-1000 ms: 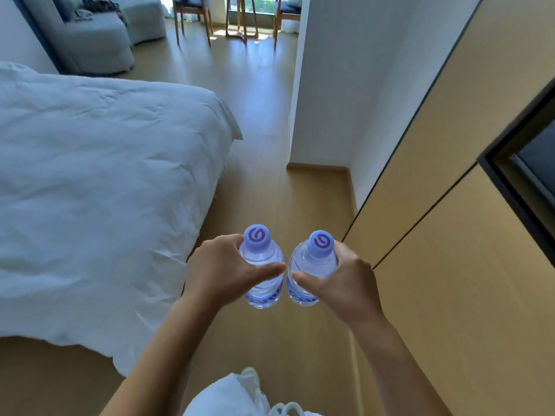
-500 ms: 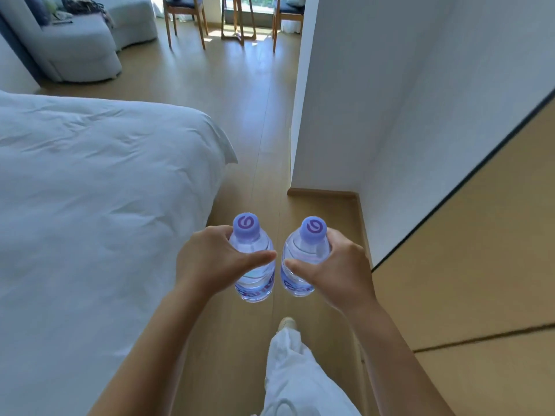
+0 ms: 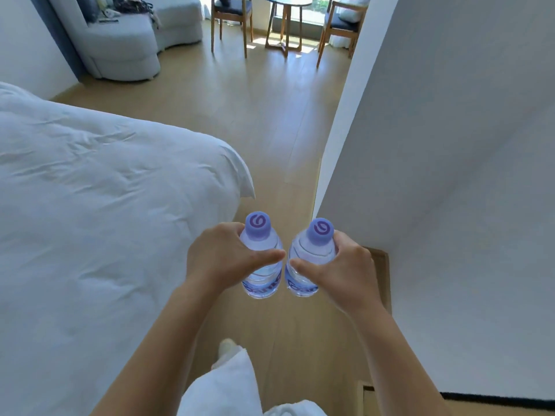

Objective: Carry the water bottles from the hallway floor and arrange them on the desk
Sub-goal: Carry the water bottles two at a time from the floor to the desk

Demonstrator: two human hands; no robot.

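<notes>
Two clear water bottles with lilac caps stay upright side by side in front of me, above the wooden floor. My left hand [image 3: 222, 256] grips the left bottle [image 3: 262, 273] around its shoulder, thumb across the front. My right hand [image 3: 336, 271] grips the right bottle [image 3: 310, 256] the same way. The bottles nearly touch. No desk is in view.
A white bed [image 3: 105, 211] fills the left side. A white wall corner [image 3: 333, 139] juts in on the right, leaving a floor passage between. Farther off stand a grey sofa [image 3: 120, 46], two wooden chairs [image 3: 231, 19] and a small round table [image 3: 285, 13].
I have walked forward past the wooden cabinet, which has left the view. The wall corner and bed end are nearer, and the bottles stay gripped in both hands.
</notes>
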